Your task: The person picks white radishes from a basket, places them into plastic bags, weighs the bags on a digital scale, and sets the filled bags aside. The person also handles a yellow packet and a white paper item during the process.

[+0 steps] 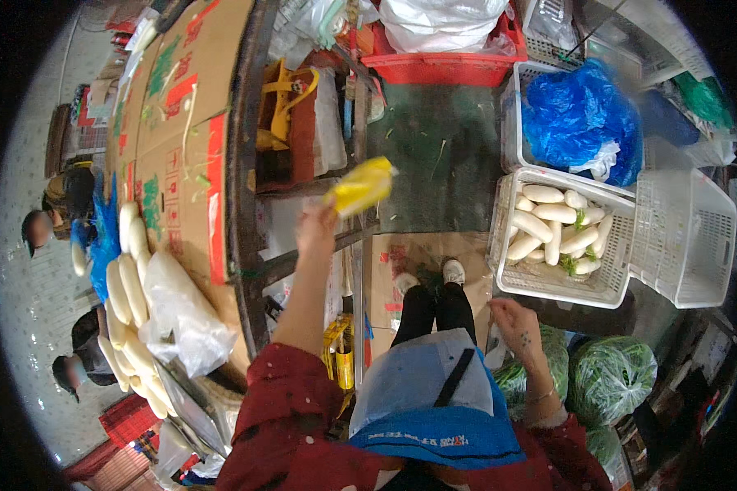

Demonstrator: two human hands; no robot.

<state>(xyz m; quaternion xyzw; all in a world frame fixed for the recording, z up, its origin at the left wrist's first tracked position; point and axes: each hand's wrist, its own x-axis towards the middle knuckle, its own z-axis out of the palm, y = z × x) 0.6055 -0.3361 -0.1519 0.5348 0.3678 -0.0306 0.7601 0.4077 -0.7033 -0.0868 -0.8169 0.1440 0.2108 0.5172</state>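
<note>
My left hand (317, 226) is raised beside the dark frame of the stall and grips a yellow packet (363, 188) by its near end. The packet is blurred, so its exact kind is unclear. Low on the other side, my right hand (513, 324) hangs with its fingers curled and nothing visible in them. Just beyond it stands a white plastic crate (559, 296) with several white radishes (553, 236) in it, some with green stem stubs. Bagged green vegetables (614, 374) lie beside my right forearm.
Cardboard (178, 132) covers the counter at left, with more white radishes (126, 288) and a clear plastic bag (184, 313). Two people (77, 368) are beyond it. Ahead stands a red bin (442, 66); blue plastic bags (580, 123) fill another crate. A yellow basket (280, 107) sits under the counter.
</note>
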